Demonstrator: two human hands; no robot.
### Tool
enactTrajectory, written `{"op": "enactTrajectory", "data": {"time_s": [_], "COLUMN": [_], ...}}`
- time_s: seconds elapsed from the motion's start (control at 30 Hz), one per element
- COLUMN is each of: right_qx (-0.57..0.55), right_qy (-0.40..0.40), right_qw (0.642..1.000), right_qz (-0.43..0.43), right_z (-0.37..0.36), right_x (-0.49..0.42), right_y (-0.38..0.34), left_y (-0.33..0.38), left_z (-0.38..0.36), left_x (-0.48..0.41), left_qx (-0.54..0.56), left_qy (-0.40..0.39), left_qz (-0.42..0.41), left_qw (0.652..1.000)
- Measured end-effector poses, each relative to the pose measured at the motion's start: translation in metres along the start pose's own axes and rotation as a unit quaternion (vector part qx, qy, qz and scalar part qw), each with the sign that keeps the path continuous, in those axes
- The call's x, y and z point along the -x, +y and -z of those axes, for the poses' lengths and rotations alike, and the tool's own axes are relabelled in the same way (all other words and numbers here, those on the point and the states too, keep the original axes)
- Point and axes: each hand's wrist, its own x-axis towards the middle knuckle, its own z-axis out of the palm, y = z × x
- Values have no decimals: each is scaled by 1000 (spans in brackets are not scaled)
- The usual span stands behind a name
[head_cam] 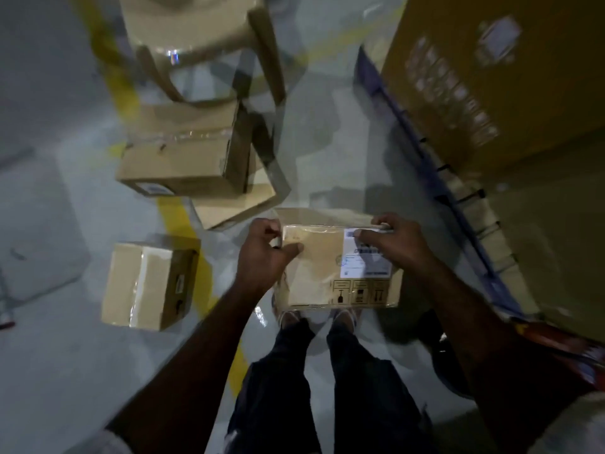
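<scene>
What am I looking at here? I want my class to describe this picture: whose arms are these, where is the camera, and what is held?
There is no machine: the one picture comes from a wide-angle camera worn on a person's head, looking down, so the arms are the wearer's own. The left hand and right hand grip the upper corners of a small cardboard box with a white shipping label, held above the person's shoes. On the grey floor are a tape-sealed box, another box by a yellow line, and a beige plastic stool. A large carton stands on the right.
</scene>
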Motion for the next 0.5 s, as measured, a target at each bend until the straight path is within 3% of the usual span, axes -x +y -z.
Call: {"op": "enactTrajectory", "data": {"time_s": [0.23,0.37,0.5], "right_qx": [-50,-58,-94], "right_qy": [94,156,208], "right_qw": [993,981,968], "right_qz": [56,100,102], "right_z": [77,111,150], "right_x": [83,139,218], "right_y": [-25,-18,-3], "left_y": [131,182,225], "left_z": [3,3,11], "left_x": [50,79,117], "left_qx": [-25,-58,-30], "left_qy": [-39,-88,-180], "left_qz": [-117,-206,-237], "left_qw": [992,973,954]}}
